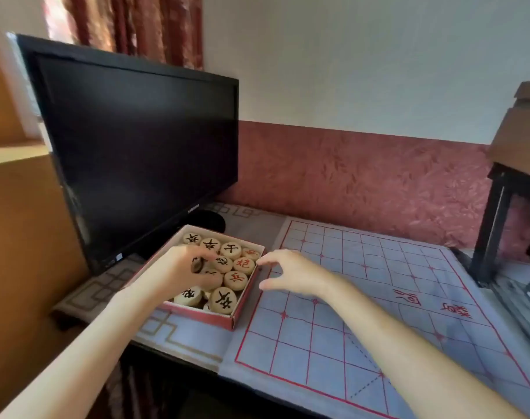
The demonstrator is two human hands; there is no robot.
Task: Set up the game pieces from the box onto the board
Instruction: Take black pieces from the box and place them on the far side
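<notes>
Wall (348,55) white up top, red patterned below; red curtain (130,22) top-left, black monitor (136,146) left, dark stand (493,222) rt.

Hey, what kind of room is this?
Probably a room at home, maybe a study: a dark monitor, patterned curtains behind it, and a game board laid out flat.

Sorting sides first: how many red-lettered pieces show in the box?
3 red-lettered pieces, all along the right side of the box: one in the far right corner, one just nearer, a third nearer again. Others may lie hidden under the left hand or in lower layers.
</notes>
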